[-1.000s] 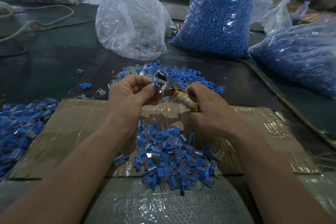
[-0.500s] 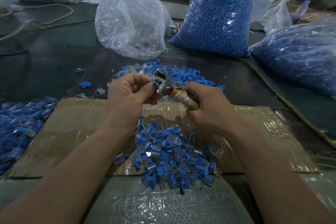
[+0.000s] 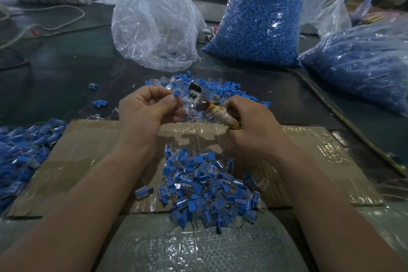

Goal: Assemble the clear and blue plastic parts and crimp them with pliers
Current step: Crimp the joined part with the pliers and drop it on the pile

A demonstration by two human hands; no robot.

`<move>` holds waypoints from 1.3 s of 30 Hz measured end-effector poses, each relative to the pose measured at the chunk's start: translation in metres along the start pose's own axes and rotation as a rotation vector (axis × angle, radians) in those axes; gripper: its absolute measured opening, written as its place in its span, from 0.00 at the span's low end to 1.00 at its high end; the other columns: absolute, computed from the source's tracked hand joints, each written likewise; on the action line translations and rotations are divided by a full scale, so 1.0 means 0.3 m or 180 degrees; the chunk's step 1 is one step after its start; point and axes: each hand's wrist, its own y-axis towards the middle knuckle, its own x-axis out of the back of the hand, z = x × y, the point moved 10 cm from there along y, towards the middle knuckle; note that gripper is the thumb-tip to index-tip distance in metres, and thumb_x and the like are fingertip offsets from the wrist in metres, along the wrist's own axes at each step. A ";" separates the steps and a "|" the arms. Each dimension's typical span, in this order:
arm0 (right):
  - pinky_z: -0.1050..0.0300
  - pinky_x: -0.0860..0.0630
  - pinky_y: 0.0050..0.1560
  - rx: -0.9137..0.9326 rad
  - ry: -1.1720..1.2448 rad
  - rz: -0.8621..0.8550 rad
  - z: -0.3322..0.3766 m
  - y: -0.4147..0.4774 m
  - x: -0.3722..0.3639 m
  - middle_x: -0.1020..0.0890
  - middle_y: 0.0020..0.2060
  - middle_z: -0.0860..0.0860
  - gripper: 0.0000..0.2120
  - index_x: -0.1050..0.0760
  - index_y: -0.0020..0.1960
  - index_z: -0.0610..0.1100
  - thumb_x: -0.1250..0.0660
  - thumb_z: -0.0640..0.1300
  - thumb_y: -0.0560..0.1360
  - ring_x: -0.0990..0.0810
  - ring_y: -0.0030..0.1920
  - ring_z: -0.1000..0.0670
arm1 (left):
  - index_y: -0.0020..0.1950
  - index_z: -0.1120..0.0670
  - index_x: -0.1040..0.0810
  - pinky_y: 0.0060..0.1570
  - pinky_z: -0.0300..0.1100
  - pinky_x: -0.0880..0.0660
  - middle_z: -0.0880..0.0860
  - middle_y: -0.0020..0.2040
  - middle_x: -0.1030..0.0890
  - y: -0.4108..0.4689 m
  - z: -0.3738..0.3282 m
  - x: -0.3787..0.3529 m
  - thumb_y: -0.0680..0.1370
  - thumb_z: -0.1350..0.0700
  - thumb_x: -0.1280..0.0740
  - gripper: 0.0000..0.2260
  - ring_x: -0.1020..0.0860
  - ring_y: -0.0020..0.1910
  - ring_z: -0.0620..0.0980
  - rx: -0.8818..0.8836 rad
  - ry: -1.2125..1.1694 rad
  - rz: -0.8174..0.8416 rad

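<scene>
Above the cardboard (image 3: 88,157) and its pile (image 3: 205,190), right hand (image 3: 254,130) and left hand (image 3: 143,112) hover close, right fingers curled tight round the pliers (image 3: 205,99), left thumb and forefinger pinching one blue-and-clear part (image 3: 176,94) just beside the jaws.

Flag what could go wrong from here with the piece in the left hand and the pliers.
1. The left hand pinches the small blue piece by fingertips only; it could slip into the loose parts behind and get lost.
2. The pliers, gripped by the right hand, sit close to those fingertips; a hasty squeeze might nip skin.
3. The pile on the cardboard spills past its near edge, so pieces may slide off.
</scene>
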 end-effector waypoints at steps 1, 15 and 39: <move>0.63 0.36 0.35 -0.0025 -0.0019 0.0006 -0.011 0.002 0.007 0.32 0.36 0.59 0.11 0.34 0.45 0.50 0.36 0.38 0.68 0.33 0.37 0.56 | 0.40 0.56 0.22 0.31 0.34 0.24 0.52 0.33 0.17 0.006 0.001 0.017 0.73 0.66 0.34 0.06 0.20 0.31 0.46 0.0069 -0.0119 -0.0076; 0.58 0.31 0.40 -0.0224 -0.0344 0.0745 -0.057 0.002 -0.060 0.29 0.39 0.60 0.21 0.29 0.48 0.53 0.24 0.57 0.61 0.29 0.40 0.58 | 0.32 0.52 0.17 0.38 0.46 0.30 0.52 0.31 0.19 -0.093 0.022 -0.162 0.57 0.54 0.25 0.06 0.26 0.33 0.53 0.0564 0.0733 0.2152; 0.58 0.34 0.46 -0.0174 -0.0240 0.1268 -0.047 -0.013 -0.125 0.31 0.49 0.55 0.46 0.29 0.64 0.49 0.43 0.74 0.52 0.32 0.50 0.55 | 0.69 0.44 0.31 0.70 0.50 0.47 0.49 0.72 0.36 0.037 0.121 -0.099 0.79 0.50 0.41 0.17 0.42 0.71 0.49 -0.0480 0.3454 0.1293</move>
